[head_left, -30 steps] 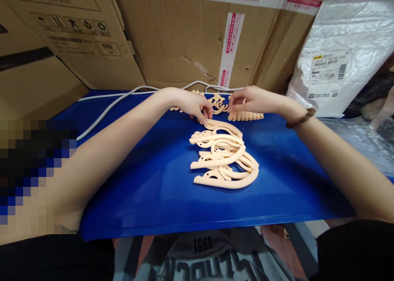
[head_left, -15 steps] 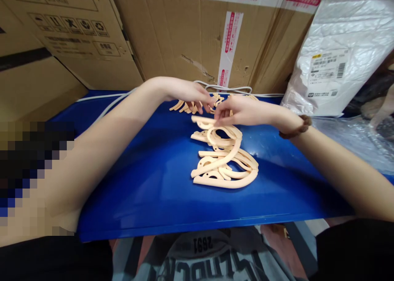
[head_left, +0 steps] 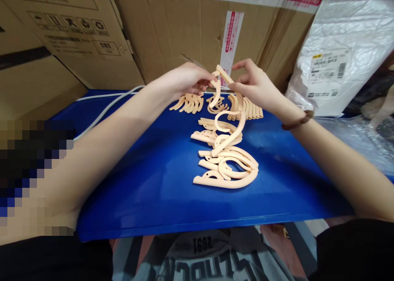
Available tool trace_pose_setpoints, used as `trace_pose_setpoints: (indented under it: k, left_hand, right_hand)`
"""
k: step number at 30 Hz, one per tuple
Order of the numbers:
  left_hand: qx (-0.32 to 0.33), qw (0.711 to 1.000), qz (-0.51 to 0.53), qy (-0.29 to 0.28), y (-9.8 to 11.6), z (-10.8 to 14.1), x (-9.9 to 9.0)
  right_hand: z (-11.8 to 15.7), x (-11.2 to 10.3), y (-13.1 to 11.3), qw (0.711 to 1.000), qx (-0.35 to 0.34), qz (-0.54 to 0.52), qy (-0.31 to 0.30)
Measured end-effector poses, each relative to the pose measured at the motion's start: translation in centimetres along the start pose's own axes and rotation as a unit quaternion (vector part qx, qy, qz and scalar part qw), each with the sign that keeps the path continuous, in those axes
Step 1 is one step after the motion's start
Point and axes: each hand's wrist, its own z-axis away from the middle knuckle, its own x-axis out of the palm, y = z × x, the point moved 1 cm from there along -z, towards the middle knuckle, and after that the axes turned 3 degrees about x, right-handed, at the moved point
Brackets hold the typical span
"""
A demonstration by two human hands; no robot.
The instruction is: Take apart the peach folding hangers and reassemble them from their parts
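Observation:
In the head view, both my hands hold a peach plastic folding hanger (head_left: 241, 123) raised above the table, its curved arms unfolded and a hook hanging at its middle. My left hand (head_left: 197, 80) pinches a small curved hook piece (head_left: 218, 93) by its upper end, close to the hanger's top arm. My right hand (head_left: 250, 84) grips that arm between thumb and bent fingers, with the index finger lifted off. Below lie several folded hangers (head_left: 227, 184), stacked in two overlapping groups. Behind my hands are loose curved pieces (head_left: 191, 102), more hooks (head_left: 222, 105) and a row of straight-ended arms (head_left: 253, 108).
The blue table (head_left: 147, 182) ends near my lap. Cardboard boxes (head_left: 172, 38) wall off the back and left. A white plastic parcel (head_left: 326, 67) leans at the right beside clear plastic wrap (head_left: 357, 137). A white cable (head_left: 104, 112) runs along the back left.
Both hands have risen and moved slightly apart, lifting the hanger off the pile. The small hook piece now shows in my left fingers. The row of arms at the back has become visible.

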Motion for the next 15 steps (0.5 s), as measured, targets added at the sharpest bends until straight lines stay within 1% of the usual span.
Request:
trace_pose_setpoints:
  k: [2, 4, 6, 8, 10, 13, 14, 15]
  left_hand:
    - [0.026, 0.999, -0.035, 0.002, 0.3, 0.2, 0.4]
    - [0.053, 0.997, -0.058, -0.005, 0.3, 0.3, 0.7]
    - [0.077, 0.995, -0.065, -0.019, 0.1, 0.2, 0.8]
    - [0.085, 0.994, -0.066, -0.019, 0.0, 0.1, 0.8]
    - [0.087, 0.994, -0.069, -0.008, -0.1, 0.1, 0.9]
    - [0.09, 0.994, -0.068, 0.002, -0.2, 0.1, 1.0]
    - [0.089, 0.994, -0.067, 0.002, -0.2, 0.1, 0.9]
    - [0.086, 0.994, -0.068, 0.003, -0.2, 0.0, 0.9]
  right_hand:
    - [0.6, 0.1, -0.6, 0.994, -0.034, 0.088, 0.05]
    - [1.0, 0.2, -1.1, 0.984, -0.044, 0.154, 0.079]
    - [1.1, 0.3, -1.5, 0.977, -0.038, 0.194, 0.083]
    - [1.0, 0.3, -1.5, 0.975, -0.032, 0.211, 0.062]
    - [0.6, 0.4, -1.1, 0.984, -0.021, 0.175, 0.012]
    - [0.2, 0.8, -0.5, 0.994, 0.003, 0.084, -0.065]
    - [0.2, 0.9, -0.4, 0.996, 0.021, 0.046, -0.074]
    - [0.2, 1.0, -0.3, 0.997, 0.045, -0.013, -0.064]
